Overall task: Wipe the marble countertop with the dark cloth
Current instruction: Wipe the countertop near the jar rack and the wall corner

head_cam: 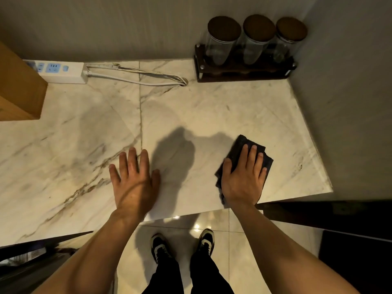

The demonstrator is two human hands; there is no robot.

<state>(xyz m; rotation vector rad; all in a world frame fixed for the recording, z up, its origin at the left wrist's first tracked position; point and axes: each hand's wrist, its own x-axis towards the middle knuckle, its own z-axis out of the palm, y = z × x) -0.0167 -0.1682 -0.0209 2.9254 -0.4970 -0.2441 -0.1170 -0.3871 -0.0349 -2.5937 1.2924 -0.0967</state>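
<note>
The marble countertop [201,107] is white with brown veins and fills the middle of the view. A folded dark cloth [241,146] lies on it near the front right corner. My right hand [244,179] presses flat on the cloth, fingers spread, covering most of it. My left hand [133,181] rests flat on the bare marble near the front edge, fingers apart, holding nothing.
A white power strip [63,72] with its cable [137,78] lies at the back left, beside a cardboard box [19,90]. A dark wooden rack [244,71] with three lidded glass jars [257,39] stands at the back right. A wall [350,102] bounds the right side.
</note>
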